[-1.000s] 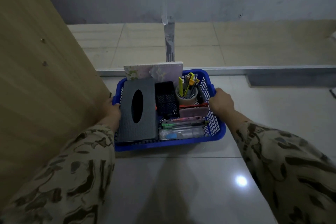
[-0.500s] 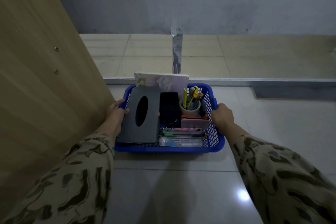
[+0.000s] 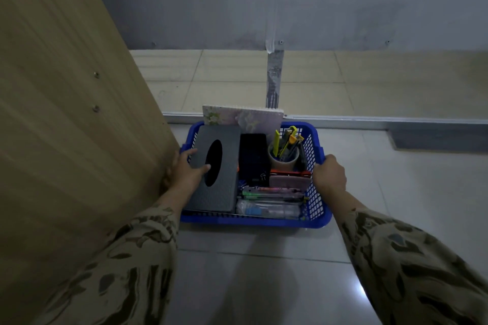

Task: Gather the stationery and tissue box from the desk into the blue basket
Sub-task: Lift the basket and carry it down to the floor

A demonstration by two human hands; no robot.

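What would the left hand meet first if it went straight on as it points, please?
The tissue box in the blue basket; the thumb of the left hand seems to touch it.

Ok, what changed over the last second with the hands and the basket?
The left hand slid from the left rim of the blue basket onto the tissue box; its thumb now reaches the oval opening. The right hand kept gripping the right rim. The basket, its contents and its place beside the wooden panel look unchanged.
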